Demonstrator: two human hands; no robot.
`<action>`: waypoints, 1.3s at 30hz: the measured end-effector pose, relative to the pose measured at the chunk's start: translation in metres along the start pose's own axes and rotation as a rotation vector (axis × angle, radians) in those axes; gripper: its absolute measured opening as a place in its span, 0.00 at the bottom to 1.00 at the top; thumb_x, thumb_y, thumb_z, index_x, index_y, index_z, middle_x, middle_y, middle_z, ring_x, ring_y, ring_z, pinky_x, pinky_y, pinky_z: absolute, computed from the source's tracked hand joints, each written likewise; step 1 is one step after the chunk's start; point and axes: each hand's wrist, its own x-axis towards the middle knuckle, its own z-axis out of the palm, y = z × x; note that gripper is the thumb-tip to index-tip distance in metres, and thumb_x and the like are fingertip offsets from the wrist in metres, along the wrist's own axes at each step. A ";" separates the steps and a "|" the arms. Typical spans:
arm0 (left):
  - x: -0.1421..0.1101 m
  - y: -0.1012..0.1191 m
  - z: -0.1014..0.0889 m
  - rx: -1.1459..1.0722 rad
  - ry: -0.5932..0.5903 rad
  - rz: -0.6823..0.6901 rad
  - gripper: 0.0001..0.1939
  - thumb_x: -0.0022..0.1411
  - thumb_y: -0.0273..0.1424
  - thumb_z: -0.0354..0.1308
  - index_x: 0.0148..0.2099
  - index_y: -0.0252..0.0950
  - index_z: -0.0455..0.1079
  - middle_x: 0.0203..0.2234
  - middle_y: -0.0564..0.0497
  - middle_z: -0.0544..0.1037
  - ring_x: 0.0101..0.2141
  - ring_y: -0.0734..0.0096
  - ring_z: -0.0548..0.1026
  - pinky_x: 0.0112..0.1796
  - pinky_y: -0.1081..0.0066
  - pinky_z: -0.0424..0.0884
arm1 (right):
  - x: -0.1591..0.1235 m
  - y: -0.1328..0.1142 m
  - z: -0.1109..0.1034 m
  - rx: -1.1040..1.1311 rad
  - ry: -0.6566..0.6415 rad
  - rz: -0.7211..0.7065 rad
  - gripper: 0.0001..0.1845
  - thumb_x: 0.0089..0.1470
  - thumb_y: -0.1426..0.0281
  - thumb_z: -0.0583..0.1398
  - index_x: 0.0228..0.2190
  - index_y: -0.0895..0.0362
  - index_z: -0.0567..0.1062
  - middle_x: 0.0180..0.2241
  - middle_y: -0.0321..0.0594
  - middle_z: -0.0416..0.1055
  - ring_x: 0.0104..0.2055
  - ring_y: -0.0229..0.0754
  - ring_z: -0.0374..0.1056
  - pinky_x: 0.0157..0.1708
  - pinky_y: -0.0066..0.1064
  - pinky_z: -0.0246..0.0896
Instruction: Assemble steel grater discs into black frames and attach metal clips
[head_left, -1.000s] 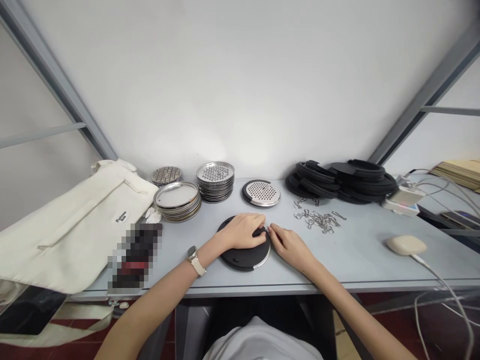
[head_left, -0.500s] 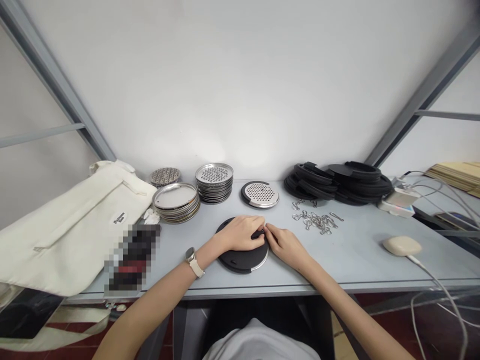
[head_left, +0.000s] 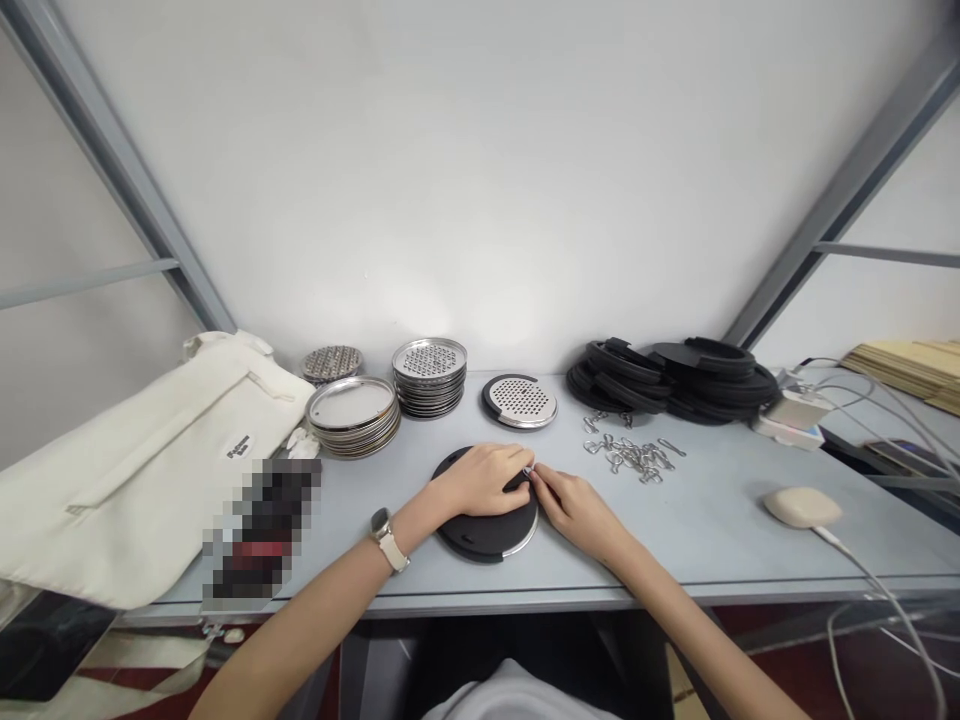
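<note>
A round black disc (head_left: 487,535), silver-rimmed at lower right, lies near the table's front edge (head_left: 480,600). Left hand (head_left: 491,478) clasps it; right hand (head_left: 570,508) pinches shiny metal (head_left: 528,470).

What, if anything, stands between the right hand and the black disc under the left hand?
Nothing visible: the right hand is at the rim of the black disc, pinching a small metal piece, beside the left hand.
</note>
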 end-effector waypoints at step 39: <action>0.000 0.000 0.000 -0.007 0.005 -0.016 0.03 0.60 0.29 0.52 0.35 0.37 0.59 0.32 0.50 0.69 0.33 0.67 0.68 0.34 0.69 0.63 | -0.001 -0.003 0.000 -0.025 0.030 -0.017 0.14 0.64 0.68 0.44 0.30 0.54 0.64 0.27 0.37 0.70 0.27 0.40 0.66 0.29 0.29 0.54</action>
